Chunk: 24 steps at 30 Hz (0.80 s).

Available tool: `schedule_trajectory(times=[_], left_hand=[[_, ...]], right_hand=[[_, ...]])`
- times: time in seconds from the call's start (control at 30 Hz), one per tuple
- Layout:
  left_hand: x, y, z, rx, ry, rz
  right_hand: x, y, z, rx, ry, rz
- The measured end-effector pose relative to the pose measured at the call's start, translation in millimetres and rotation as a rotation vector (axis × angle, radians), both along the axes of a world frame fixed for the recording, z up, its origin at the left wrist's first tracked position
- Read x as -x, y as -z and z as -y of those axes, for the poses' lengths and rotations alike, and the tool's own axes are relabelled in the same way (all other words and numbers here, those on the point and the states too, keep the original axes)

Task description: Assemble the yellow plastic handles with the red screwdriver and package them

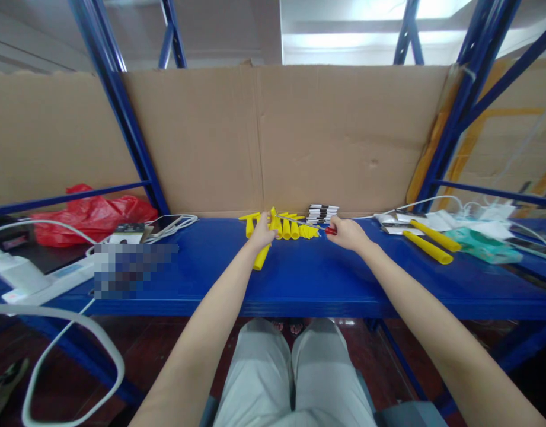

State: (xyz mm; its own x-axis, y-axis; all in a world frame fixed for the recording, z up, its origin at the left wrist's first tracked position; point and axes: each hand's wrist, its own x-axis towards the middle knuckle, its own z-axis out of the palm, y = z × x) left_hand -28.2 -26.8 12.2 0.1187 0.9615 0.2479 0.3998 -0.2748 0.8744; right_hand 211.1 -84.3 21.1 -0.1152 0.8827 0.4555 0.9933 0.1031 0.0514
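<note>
My left hand (262,231) is closed around a yellow tapered tube (261,258), whose wide open end points down toward me. In my right hand (349,233) is the red handle of a screwdriver (331,230). Its thin metal shaft runs left to the top of the held tube; whether the tip touches it I cannot tell. Behind my hands lie several more yellow tubes (294,230) side by side, and small yellow pieces (309,231) are at their right. A stack of white and black small packs (322,213) stands against the cardboard.
Two yellow tubes (428,247) lie at right beside a green packet (486,245) and white cables. On the left are a red plastic bag (95,216) and a white power strip (54,284). Cardboard (344,136) walls off the back of the blue table (326,284).
</note>
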Motion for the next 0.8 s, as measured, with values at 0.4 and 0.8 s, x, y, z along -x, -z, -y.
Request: schedule_trajectory(times=[0.4, 0.8], left_hand=[[2, 3.1, -4, -0.066, -0.002, -0.112], [4, 9.5, -12, -0.179, -0.043, -0.219]], right_hand=[[-2, -3.8, 1, 0.054, 0.0, 0.009], [-5, 1.0, -3, 0.107, -0.03, -0.079]])
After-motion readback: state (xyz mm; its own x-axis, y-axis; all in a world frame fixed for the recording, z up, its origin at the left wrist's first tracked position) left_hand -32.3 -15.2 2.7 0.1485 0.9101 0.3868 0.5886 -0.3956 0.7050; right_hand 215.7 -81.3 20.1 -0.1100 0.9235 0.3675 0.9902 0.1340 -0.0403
